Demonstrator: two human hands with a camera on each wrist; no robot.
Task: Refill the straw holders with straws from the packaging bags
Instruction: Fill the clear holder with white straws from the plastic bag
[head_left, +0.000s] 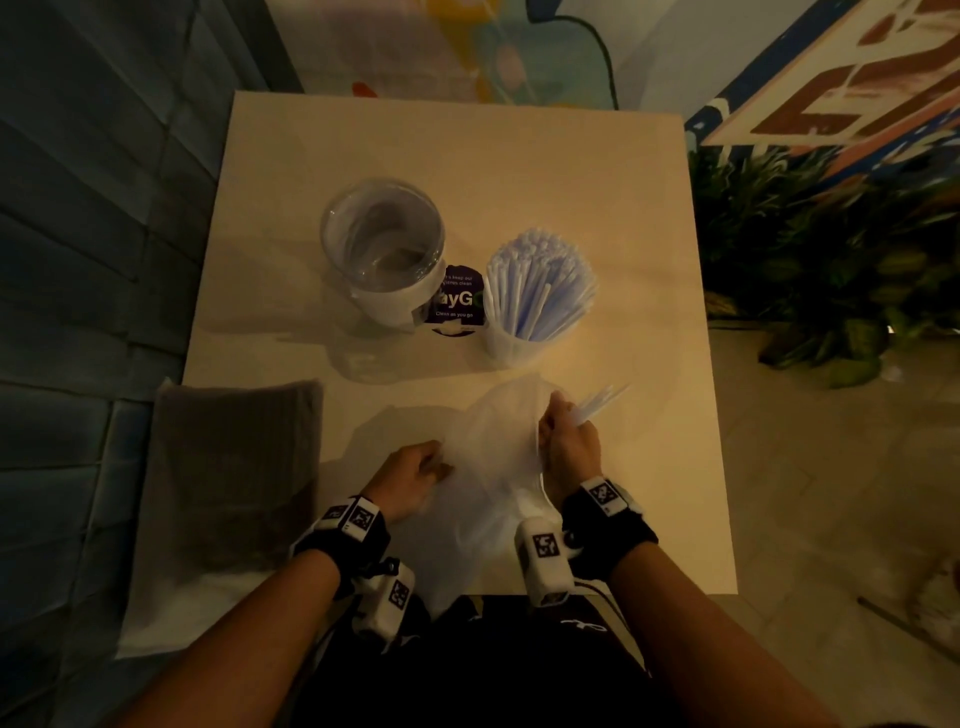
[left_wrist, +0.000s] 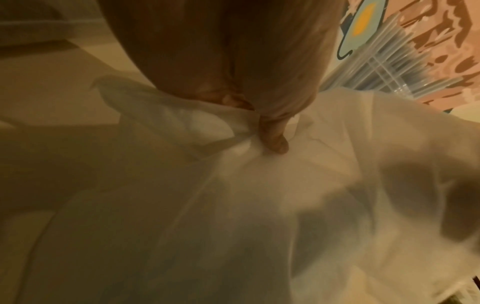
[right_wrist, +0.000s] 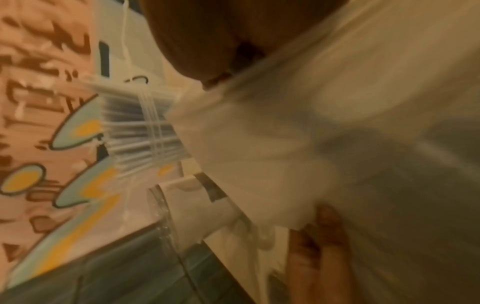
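A translucent packaging bag (head_left: 488, 467) lies crumpled at the table's near edge between my hands. My left hand (head_left: 436, 460) pinches its left edge; the thumb (left_wrist: 275, 139) presses into the plastic of the bag (left_wrist: 233, 205). My right hand (head_left: 561, 415) grips a few white straws (head_left: 597, 404) just outside the bag's mouth, pointing up and to the right. Behind the bag stand an empty clear holder (head_left: 382, 244) with a white band and a holder full of white straws (head_left: 540, 291). In the right wrist view the bag (right_wrist: 311, 144), the blurred straws (right_wrist: 145, 133) and the empty holder (right_wrist: 194, 207) show.
A second bag of dark grey contents (head_left: 234, 467) lies at the table's (head_left: 597, 166) left front corner. A purple round sign (head_left: 456, 304) sits between the holders. Green plants (head_left: 810, 249) stand off the right edge. A dark bench is on the left.
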